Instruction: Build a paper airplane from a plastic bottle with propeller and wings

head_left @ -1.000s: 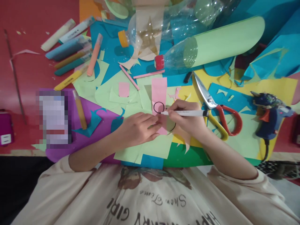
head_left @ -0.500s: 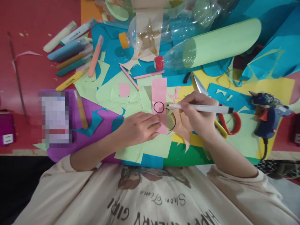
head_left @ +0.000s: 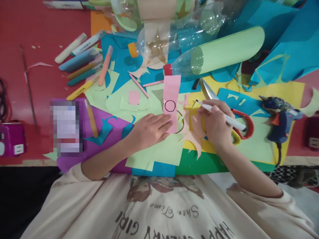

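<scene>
A pink paper strip [head_left: 171,89] with a black circle drawn on it stands out over the green paper scraps. My left hand [head_left: 151,131] has its fingers closed on the strip's lower left edge. My right hand [head_left: 219,124] is closed around a white marker [head_left: 224,118], its dark tip pointing up and left, apart from the strip. Under and beside the right hand lie a peach paper cutout [head_left: 195,132] and scissors with red and yellow handles [head_left: 245,124], partly covered by the hand.
Clear plastic bottles, one with green paper [head_left: 231,49], lie across the back. Several markers [head_left: 79,59] are at the left, above a blurred phone [head_left: 66,127]. A blue glue gun [head_left: 281,122] with a cord sits at the right. Scissor blades [head_left: 208,89] point away.
The marker tip has moved away from the strip, to the right and up, and the marker has tilted. The strip and my left hand have shifted slightly upward. The view has shifted a little.
</scene>
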The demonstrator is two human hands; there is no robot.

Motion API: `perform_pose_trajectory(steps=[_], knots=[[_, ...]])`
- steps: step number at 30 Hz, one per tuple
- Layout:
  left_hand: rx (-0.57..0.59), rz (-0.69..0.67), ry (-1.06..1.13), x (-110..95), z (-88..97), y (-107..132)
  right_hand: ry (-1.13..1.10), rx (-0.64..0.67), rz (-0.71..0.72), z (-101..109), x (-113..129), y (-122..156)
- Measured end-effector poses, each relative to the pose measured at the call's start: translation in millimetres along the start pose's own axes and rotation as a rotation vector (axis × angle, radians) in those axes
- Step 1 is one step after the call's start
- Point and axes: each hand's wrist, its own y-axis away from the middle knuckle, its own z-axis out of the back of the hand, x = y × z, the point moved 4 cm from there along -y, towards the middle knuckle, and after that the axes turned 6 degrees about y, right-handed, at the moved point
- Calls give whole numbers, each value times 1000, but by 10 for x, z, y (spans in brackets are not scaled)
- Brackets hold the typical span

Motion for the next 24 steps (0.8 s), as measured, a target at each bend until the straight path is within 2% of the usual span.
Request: perform_pose_trajectory(steps=[4,7,11,14,18,24], knots=[[3,-7,-26,-7,-1,-12,-27,-6,-1,28,18,-122],[8,9,-40,-14,6,-29,-23,69,-4,-20,91,-159],[55,58,-44,-7,-29,-44,-40,238,0,-222,220,-168],[15,54,-17,17,-45,-37,-19,316,-35,-391,229,-188],[-47,24,42,80,-33,-11,-4,339,-103,-496,129,-209],[-71,34,130,182,22,1,-45,323,-97,-468,85,-193]])
